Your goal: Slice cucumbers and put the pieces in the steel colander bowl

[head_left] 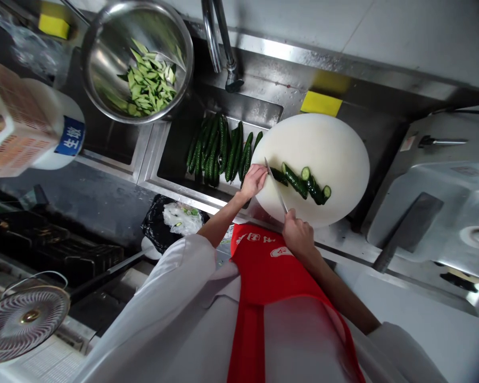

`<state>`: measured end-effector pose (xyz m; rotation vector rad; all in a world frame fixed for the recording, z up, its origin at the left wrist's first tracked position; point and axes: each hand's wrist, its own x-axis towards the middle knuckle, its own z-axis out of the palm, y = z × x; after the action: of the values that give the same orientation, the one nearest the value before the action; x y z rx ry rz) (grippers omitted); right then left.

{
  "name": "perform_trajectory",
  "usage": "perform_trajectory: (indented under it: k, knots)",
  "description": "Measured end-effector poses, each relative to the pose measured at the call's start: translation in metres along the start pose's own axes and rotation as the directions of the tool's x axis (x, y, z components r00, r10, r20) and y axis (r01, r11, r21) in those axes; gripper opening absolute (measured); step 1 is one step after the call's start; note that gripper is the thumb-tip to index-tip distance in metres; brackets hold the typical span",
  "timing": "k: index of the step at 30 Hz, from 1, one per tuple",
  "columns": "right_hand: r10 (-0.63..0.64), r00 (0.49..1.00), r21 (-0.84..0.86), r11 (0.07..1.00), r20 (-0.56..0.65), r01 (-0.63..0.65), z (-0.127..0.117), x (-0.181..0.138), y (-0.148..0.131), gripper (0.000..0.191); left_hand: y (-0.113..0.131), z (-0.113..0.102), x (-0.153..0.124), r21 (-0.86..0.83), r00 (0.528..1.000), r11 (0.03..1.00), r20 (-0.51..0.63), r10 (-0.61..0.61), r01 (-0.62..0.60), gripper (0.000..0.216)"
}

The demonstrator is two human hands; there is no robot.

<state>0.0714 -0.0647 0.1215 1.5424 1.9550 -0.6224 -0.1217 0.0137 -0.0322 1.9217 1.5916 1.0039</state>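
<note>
You're in a working restaurant kitchen: a steel sink [154, 159] and tap [223, 48] at the far side, a big steel bowl [104, 58] far left, a round cutting board [327, 143], and your red apron [263, 276].

Worn: white jacket [171, 324] of plain cloth, loose in cut. Left sleeve [183, 255] and right sleeve [399, 346] are both white and end near the elbow, with forearms bare below. Over the jacket is a red apron [263, 287]; two bands of the same red run from the bib toward the camera. A row of white markings sits along the bib's far edge, one an oval badge; the characters are too small to read. Left hand [254, 181] and right hand [299, 234] are bare.
</note>
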Motion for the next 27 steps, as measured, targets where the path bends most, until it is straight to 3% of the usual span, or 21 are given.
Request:
perform_trajectory:
  k: [5,10,15,19,27]
  knots:
    - [-0.013,1.000,0.009,1.000,-0.007,0.013,0.008,0.016,0.002,0.031,0.000,0.000,0.001,-0.027,0.999,0.999,-0.024,0.040,-0.041,0.026]
    - [-0.009,1.000,0.043,0.999,0.011,0.009,0.010,0.004,0.022,0.027,0.001,-0.003,0.003,-0.016,0.997,0.998,-0.033,0.066,-0.067,0.022]
    - [-0.016,0.996,0.057,0.998,0.087,0.011,0.029,-0.023,0.056,0.030,0.003,-0.008,0.005,-0.017,0.999,1.000,0.031,0.021,-0.021,0.024]
    - [0.006,0.994,0.027,1.000,0.105,-0.008,0.043,-0.031,0.076,0.030,0.007,-0.012,0.011,0.014,0.995,1.000,0.104,-0.003,0.001,0.038]
    - [0.008,0.997,0.019,1.000,0.080,-0.010,0.045,-0.029,0.079,0.031,0.009,-0.027,0.025,-0.001,0.975,1.000,0.223,0.009,-0.009,0.032]
